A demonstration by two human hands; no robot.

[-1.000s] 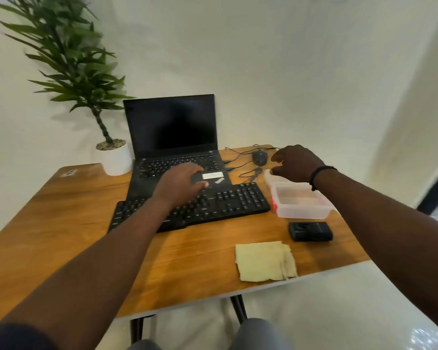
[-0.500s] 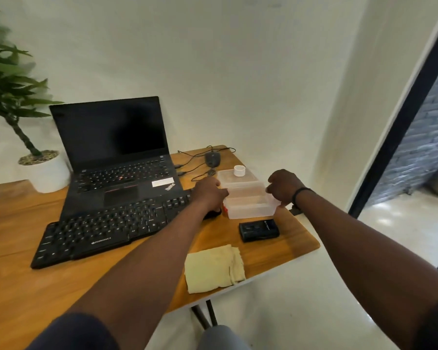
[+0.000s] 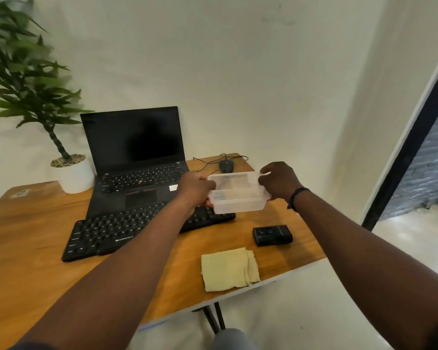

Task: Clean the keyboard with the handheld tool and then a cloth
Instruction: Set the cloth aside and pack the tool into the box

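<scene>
A black keyboard lies on the wooden table in front of an open black laptop. Both hands hold a clear plastic container with its lid above the keyboard's right end. My left hand grips its left side and my right hand grips its right side. A folded yellow cloth rests near the table's front edge. What is inside the container is unclear.
A small black box-shaped device sits right of the keyboard. A wired mouse lies at the back of the table. A potted plant stands at the back left. A doorway opens on the right.
My left hand left the keyboard and joined my right hand on the plastic container. Both hands lifted it off the table and over the keyboard's right end. The camera view swung about.
</scene>
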